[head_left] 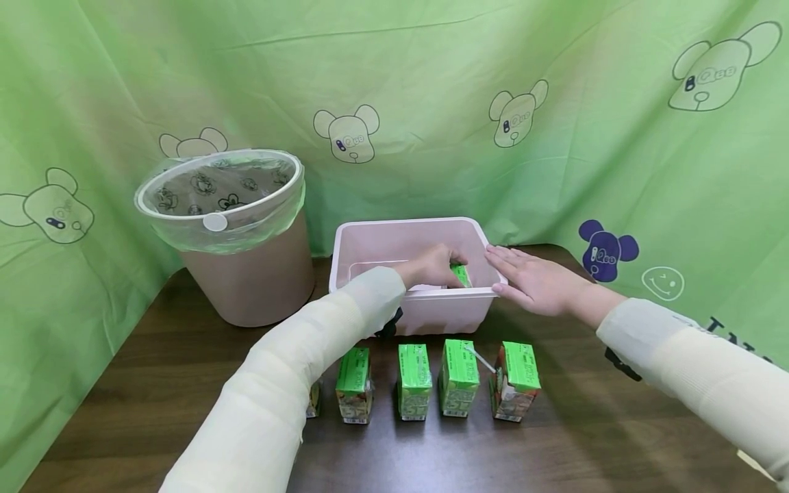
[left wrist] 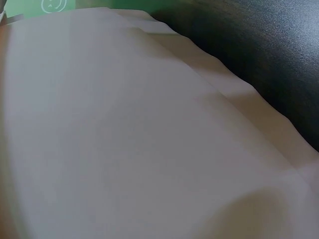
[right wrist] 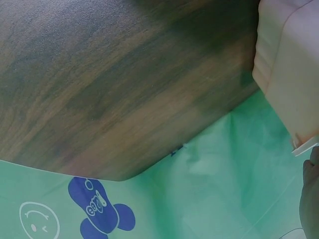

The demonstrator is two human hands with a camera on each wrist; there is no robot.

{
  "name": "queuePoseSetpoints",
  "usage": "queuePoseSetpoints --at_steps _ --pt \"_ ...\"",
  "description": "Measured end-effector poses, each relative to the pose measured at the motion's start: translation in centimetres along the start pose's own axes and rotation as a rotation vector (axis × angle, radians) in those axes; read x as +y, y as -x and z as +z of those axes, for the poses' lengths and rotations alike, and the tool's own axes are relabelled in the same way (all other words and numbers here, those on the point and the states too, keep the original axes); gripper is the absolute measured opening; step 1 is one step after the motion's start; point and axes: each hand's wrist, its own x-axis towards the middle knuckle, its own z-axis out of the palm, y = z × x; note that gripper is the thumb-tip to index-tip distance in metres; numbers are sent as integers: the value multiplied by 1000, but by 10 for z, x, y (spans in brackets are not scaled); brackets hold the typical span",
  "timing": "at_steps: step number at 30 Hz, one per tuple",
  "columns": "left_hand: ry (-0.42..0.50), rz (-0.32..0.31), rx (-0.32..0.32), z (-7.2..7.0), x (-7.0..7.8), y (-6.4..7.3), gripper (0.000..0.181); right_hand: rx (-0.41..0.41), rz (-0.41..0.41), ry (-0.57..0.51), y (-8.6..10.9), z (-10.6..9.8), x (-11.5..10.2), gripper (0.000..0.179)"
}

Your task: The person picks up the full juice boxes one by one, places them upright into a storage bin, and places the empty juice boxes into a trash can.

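Note:
A pink plastic bin [head_left: 440, 311] stands on the table. My left hand [head_left: 436, 266] reaches over its front rim and grips a green-topped drink carton [head_left: 461, 275] inside, near the right wall; most of that carton is hidden. On the bin's right rim rests my right hand [head_left: 542, 282], its fingers straight. In the right wrist view, fingers [right wrist: 310, 186] touch the bin's rim [right wrist: 305, 145]. The bin's wall [left wrist: 124, 124] fills the left wrist view, where the hand is out of sight.
In front of the bin stands a row of cartons [head_left: 415, 380], the leftmost partly behind my left sleeve. A white straw [head_left: 483, 359] shows between the two rightmost. A lined trash can [head_left: 253, 281] is at left. Behind the table [head_left: 592, 411] hangs a green curtain [head_left: 425, 171].

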Motion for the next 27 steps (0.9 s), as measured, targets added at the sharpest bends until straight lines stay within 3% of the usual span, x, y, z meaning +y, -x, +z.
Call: queuePoseSetpoints --at_steps 12,27 --pt "1 -4 -36 -1 -1 0 55 6 5 1 0 1 1 63" --pt "188 15 -37 -12 -2 9 62 -9 -8 27 -1 -2 -1 62"
